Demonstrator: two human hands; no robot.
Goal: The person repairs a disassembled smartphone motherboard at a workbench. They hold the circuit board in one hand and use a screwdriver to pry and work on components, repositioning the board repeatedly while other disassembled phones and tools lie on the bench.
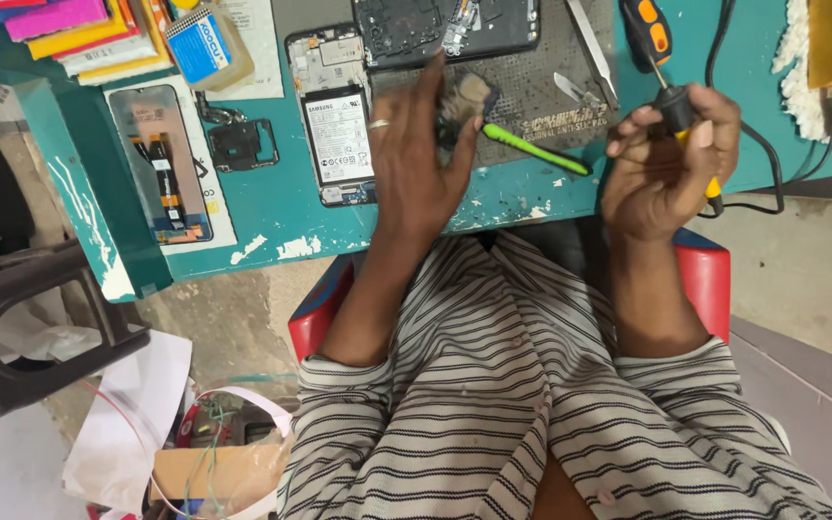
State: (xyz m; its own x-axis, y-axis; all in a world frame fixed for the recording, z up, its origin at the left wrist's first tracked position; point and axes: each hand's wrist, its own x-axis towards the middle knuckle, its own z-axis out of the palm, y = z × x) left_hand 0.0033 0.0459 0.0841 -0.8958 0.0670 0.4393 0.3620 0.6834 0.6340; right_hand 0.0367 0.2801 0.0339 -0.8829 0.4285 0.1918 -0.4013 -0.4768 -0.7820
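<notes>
Clearly, the left hand (pixel 414 154) pinching a small phone part (pixel 464 101) over the tabletop (pixel 272 207) edge could drop it; the right hand (pixel 671 159) grips a screwdriver (pixel 674 108).

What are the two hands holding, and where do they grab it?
The left hand pinches a small dark phone part by its edge. The right hand grips a screwdriver at its black lower handle.

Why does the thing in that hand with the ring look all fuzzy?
In the head view, the left hand and the small part it holds are smeared by motion blur; the right hand gripping the screwdriver is sharper; light is even, with no strong glare.
</notes>
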